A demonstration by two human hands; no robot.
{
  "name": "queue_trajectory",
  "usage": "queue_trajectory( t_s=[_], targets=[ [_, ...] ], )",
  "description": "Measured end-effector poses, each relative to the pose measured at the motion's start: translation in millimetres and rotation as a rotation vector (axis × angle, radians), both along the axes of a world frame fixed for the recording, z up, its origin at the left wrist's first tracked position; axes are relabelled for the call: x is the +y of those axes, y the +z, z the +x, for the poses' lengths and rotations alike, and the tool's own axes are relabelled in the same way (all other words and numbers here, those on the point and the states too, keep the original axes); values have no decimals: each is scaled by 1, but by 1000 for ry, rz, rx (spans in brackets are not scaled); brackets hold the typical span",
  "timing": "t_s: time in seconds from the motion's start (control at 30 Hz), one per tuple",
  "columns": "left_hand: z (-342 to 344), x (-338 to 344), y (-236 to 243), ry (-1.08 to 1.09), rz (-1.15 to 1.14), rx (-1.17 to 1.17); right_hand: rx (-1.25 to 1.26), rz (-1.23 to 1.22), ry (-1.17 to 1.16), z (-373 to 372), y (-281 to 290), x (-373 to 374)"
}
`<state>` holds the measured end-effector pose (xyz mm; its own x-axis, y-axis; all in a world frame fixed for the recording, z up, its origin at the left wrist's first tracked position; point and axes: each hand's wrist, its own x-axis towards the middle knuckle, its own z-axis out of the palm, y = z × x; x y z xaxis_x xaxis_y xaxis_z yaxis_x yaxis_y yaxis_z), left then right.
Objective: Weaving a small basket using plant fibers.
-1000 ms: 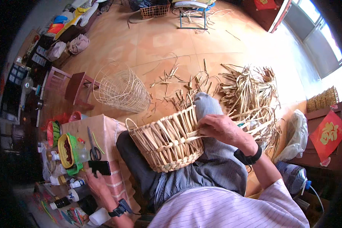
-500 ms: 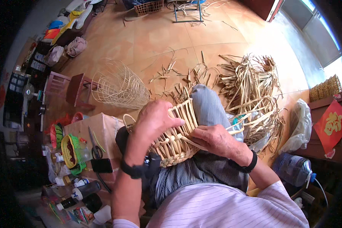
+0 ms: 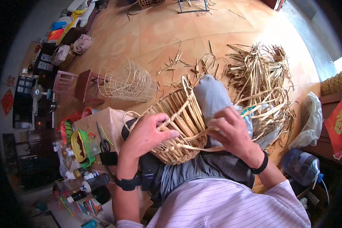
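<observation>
A woven basket (image 3: 182, 114) of pale plant strips lies tilted on my lap, its upright stakes facing me and a looped handle at its far end. My left hand (image 3: 146, 133) grips the basket's near left side, the thumb stretched across the stakes. To the right of the basket, my right hand (image 3: 233, 131) is closed with its fingertips on a flat plant strip (image 3: 197, 135) that runs out from the weave. A second loose strip (image 3: 203, 149) passes below that hand toward my lap. The fingertips of my right hand are partly hidden.
A bundle of dried plant strips (image 3: 258, 72) lies on the floor beyond my right knee. Further left stands an open wire-like frame basket (image 3: 129, 81). Scissors (image 3: 103, 138) and a black phone (image 3: 109, 159) rest on the table at left. A large water bottle (image 3: 300, 166) stands at right.
My right hand has lifted and moved right, away from the basket, drawing the strip out. The basket has turned to show more of its side, and my left hand has shifted lower.
</observation>
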<state>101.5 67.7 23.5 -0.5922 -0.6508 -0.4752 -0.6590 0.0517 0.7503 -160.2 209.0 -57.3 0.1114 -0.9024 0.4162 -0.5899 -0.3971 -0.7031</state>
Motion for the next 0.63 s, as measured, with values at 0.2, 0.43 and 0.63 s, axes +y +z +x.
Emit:
queue_trajectory(
  t_s=[0.2, 0.43, 0.63],
  targets=[
    [3, -16, 4, -58, 143, -72, -97, 275, -157, 7, 7, 68],
    [-22, -18, 9, -36, 246, -28, -1362, 1179, -67, 13, -16, 90],
    [-20, -22, 3, -127, 118, -123, -1648, 678, -288, -7, -29, 69]
  ],
)
